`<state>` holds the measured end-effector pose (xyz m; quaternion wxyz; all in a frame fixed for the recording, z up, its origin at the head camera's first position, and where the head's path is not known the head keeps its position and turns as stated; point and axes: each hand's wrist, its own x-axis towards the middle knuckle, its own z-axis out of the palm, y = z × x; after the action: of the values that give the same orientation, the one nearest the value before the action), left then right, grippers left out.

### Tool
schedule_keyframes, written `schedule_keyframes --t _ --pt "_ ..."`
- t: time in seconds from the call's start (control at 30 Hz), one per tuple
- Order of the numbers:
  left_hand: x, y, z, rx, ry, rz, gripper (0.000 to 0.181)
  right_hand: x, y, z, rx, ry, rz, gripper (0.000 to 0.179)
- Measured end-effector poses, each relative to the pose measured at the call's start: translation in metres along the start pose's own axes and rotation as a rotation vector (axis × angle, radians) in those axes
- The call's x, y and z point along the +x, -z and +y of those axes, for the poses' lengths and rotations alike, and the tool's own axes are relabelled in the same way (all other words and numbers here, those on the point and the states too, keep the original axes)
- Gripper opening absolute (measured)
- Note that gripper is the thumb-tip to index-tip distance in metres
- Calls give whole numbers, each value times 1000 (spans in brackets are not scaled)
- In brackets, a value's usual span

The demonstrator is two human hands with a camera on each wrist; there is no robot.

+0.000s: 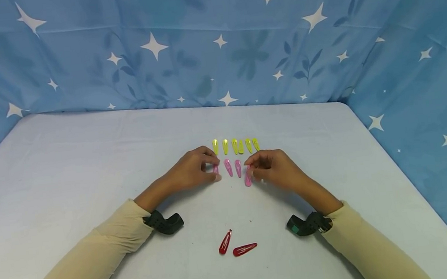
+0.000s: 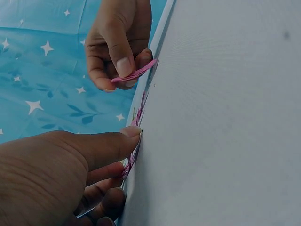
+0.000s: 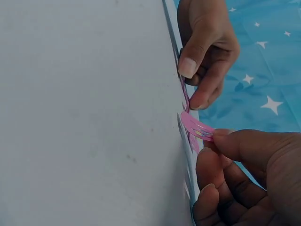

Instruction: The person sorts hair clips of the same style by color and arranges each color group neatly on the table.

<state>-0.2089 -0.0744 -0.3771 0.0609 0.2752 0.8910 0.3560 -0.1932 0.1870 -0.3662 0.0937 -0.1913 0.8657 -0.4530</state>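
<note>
My right hand point(image 1: 273, 168) pinches a pink snap hair clip point(image 3: 198, 128) between thumb and fingers, at the right end of a short pink row. At the row's left end, my left hand point(image 1: 194, 169) grips another pink hair clip point(image 1: 215, 169), its thumb by the lower end and a finger by the upper. Two more pink hair clips, one left point(image 1: 228, 167) and one right point(image 1: 238, 168), lie side by side between the hands. Behind them runs a row of several yellow hair clips point(image 1: 225, 146).
Closer to the body, two red hair clips, one slanted point(image 1: 225, 242) and one nearly sideways point(image 1: 245, 249), lie on the white-covered table point(image 1: 86, 158). A blue star-patterned curtain point(image 1: 200, 69) borders the table's back and sides. Dark wrist mounts sit on both sleeves.
</note>
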Motion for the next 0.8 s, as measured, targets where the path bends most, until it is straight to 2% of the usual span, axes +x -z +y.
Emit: schedule_keyframes --t 0.27,0.5,0.8 --pt "1 -1 -3 -12 -15 1 37 10 3 4 -89 -21 52 16" --pt "0 -1 -2 -25 -22 2 37 17 0 4 -144 -39 66 16" --pt "0 1 -3 -24 -14 4 36 24 -2 -1 -218 -103 71 16"
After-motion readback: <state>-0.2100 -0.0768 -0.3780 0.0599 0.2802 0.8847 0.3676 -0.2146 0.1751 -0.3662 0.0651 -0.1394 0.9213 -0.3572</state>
